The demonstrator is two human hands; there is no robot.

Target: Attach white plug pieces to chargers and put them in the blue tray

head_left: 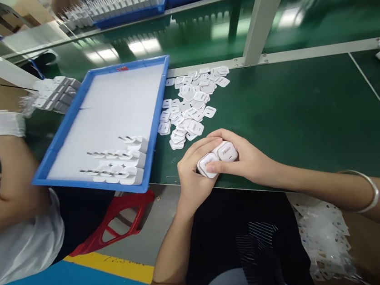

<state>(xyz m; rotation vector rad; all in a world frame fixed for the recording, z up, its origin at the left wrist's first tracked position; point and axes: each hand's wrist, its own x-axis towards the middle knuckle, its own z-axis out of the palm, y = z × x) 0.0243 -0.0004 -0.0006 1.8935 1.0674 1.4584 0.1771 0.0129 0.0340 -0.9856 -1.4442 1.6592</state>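
White plastic blocks (pixel 227 151), two side by side, are at the front edge of the green table (pixel 310 115). The left hand (pixel 191 169) grasps them from nine o'clock with curled fingers; the right hand (pixel 246 156) grasps from three o'clock, its thumb resting on one block's face. Loose white caps (pixel 191 113) lie near twelve o'clock from the hands, and at ten o'clock is the blue tray (pixel 113 101) with pronged pieces (pixel 136 159).

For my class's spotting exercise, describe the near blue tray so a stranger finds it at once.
Start at the green table; the blue tray lies on it, left of the white caps. Unlike the packed rear trays, it has plugs only at its near end.
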